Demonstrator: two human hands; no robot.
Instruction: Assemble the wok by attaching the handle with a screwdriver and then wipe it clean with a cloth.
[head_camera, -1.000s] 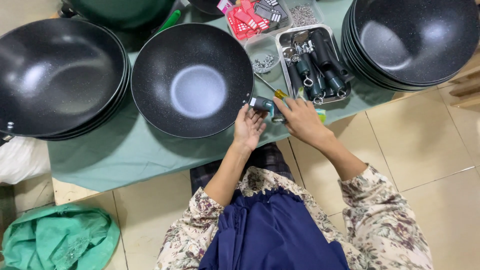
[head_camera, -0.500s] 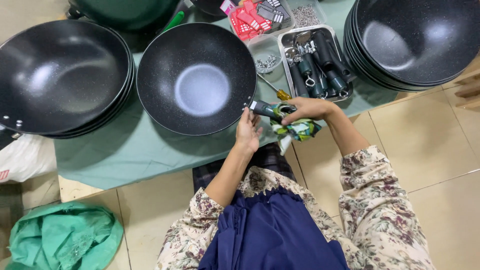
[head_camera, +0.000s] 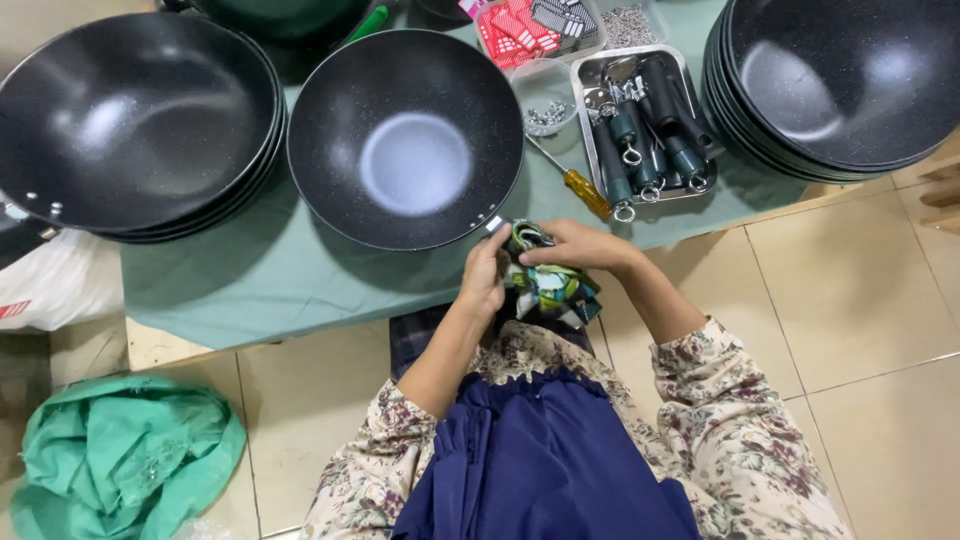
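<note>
Floor, far left: crumpled green cloth on the tiles; above it a white plastic bag against the desk's edge.

Desk: covered in a pale green sheet. On its left end, a stack of dark speckled woks, nested.

Centre of desk: single dark wok, upright, its near rim at the desk's front edge. A small metal bracket on that rim sits just beside the person's hands.

Left hand: fingers curled shut around the left side of a patterned cloth bundle, green, yellow and white. Right hand: lies over the top of the same bundle, fingers closed on it. The bundle is held between both hands just off the desk's front edge, above the person's lap, touching or nearly touching the wok's rim; cannot tell which. Whether anything is wrapped inside is hidden.

Right of the hands: yellow-handled screwdriver lying slantwise on the sheet. Behind it a small clear tub of screws. Next, a metal tray holding dark handles with ring ends. Behind, a clear box with red packets.

Far right: second stack of dark woks, overhanging the desk's corner.
</note>
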